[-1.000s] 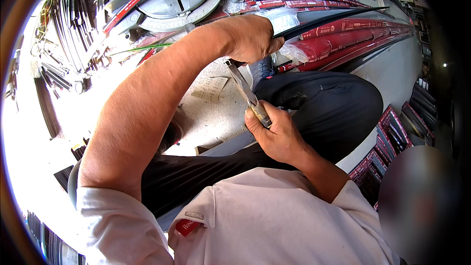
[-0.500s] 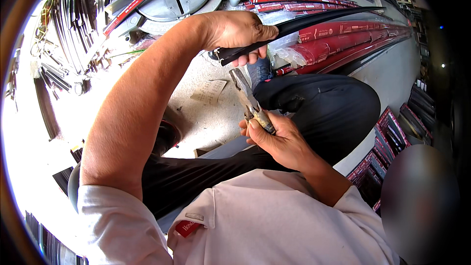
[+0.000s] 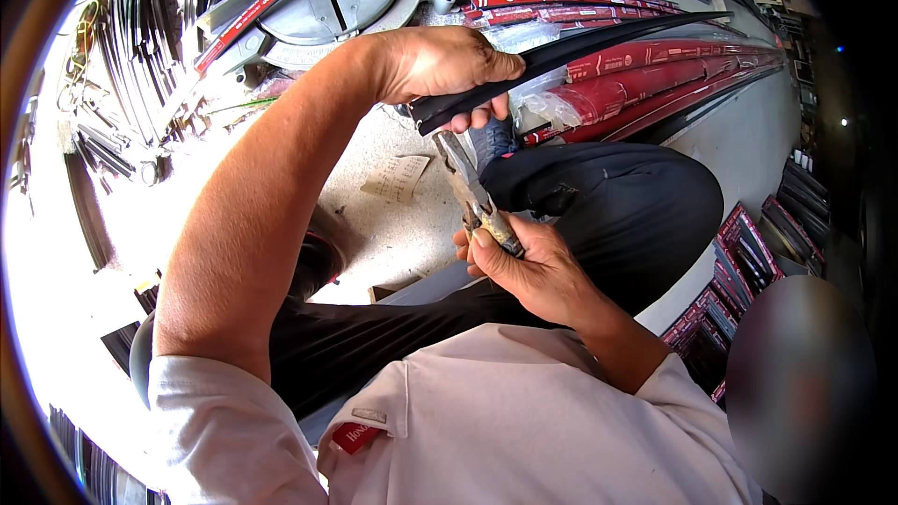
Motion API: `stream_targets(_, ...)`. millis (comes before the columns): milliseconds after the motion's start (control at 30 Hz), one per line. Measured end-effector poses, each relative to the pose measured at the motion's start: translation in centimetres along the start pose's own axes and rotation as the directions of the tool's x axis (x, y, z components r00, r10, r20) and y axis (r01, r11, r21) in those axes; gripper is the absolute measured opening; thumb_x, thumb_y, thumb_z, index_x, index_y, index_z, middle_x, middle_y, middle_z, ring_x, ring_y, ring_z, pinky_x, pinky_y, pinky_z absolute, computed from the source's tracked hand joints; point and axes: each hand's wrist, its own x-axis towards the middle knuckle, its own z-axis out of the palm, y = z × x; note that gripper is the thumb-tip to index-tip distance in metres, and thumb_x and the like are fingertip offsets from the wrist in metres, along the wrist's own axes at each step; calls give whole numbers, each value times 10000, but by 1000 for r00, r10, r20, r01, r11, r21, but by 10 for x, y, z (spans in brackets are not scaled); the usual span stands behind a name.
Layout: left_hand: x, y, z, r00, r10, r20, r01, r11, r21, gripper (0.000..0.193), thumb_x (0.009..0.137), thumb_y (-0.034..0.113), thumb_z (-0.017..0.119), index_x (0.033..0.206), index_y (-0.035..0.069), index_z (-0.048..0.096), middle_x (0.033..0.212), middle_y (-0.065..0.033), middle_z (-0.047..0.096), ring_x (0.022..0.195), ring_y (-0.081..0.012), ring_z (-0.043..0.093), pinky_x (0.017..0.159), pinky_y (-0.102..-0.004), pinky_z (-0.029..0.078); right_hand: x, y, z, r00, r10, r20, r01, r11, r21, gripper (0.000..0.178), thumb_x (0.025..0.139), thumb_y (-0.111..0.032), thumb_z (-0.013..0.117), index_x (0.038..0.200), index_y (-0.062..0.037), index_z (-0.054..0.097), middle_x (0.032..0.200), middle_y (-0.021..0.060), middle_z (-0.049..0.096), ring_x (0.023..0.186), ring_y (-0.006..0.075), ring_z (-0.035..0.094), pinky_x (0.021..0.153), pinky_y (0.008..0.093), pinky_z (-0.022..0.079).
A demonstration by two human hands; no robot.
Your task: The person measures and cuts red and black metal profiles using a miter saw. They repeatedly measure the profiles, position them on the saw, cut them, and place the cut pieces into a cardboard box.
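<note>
My left hand (image 3: 449, 65) is closed around a long black profile strip (image 3: 599, 45) near its cut end. The strip slants up and away to the right and tapers into the distance. Below it, my right hand (image 3: 538, 271) grips a pair of worn metal pliers (image 3: 472, 192) by the handles. The pliers' jaws point up and left, very near the strip's cut end; whether they touch it I cannot tell. Some fingers of each hand are hidden behind what it holds.
A grey saw base (image 3: 351, 0) with a round slotted table stands at the far side. Red-wrapped bundles (image 3: 622, 89) lie at the far right. Long black profiles (image 3: 140, 47) lie at the left. A paper slip (image 3: 398, 176) rests on the floor. Bundled profiles (image 3: 720, 295) are stacked at the right.
My left hand has shifted slightly left and down with the strip, bringing its cut end nearer the pliers' jaws. My right hand and the pliers have barely moved.
</note>
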Motion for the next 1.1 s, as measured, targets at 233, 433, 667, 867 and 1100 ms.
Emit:
stream_targets(233, 1, -1, 2, 1000, -5, -10, 5, 1000, -16, 566, 1098, 549, 543, 987, 31, 743, 726, -21, 669, 570, -94, 621, 527, -248, 546, 3, 2, -2, 1000, 7, 0, -7, 999, -32, 458, 1110, -388, 610, 1293, 29, 664, 1087, 78, 707, 983, 118, 669, 890, 292, 582)
stream_targets(433, 0, -1, -2, 999, 6, 44, 2, 984, -176, 506, 1124, 462, 528, 1009, 26, 758, 718, -33, 674, 530, -98, 608, 490, -241, 532, 2, 7, -1, 999, -36, 25, 37, 999, -35, 430, 1108, -361, 624, 1247, 42, 680, 1036, 53, 699, 940, 92, 647, 866, 266, 563)
stream_targets(667, 1, -2, -4, 996, 41, 74, -21, 967, -256, 547, 1133, 462, 498, 1031, -7, 762, 689, -43, 663, 517, -104, 603, 481, -239, 521, 3, 5, 1, 998, -51, 25, 53, 996, -71, 415, 1106, -354, 632, 1215, 43, 691, 978, 27, 690, 918, 67, 620, 830, 245, 547)
stream_targets(867, 4, -5, -3, 995, 38, 89, -11, 958, -285, 607, 1144, 466, 408, 1054, -28, 749, 675, -51, 651, 499, -105, 591, 465, -240, 512, 11, 9, 0, 999, -29, 30, 33, 986, -163, 435, 1103, -386, 632, 1193, 35, 690, 923, 3, 668, 872, 57, 606, 801, 245, 538)
stream_targets(1100, 8, -7, -3, 993, 29, 112, 7, 950, -312, 671, 1134, 504, 362, 1074, -48, 738, 652, -64, 620, 474, -112, 548, 445, -246, 488, 23, 28, 0, 997, -80, 7, 80, 980, -184, 450, 1095, -430, 629, 1062, 17, 667, 802, 17, 606, 750, 100, 554, 699, 290, 498)
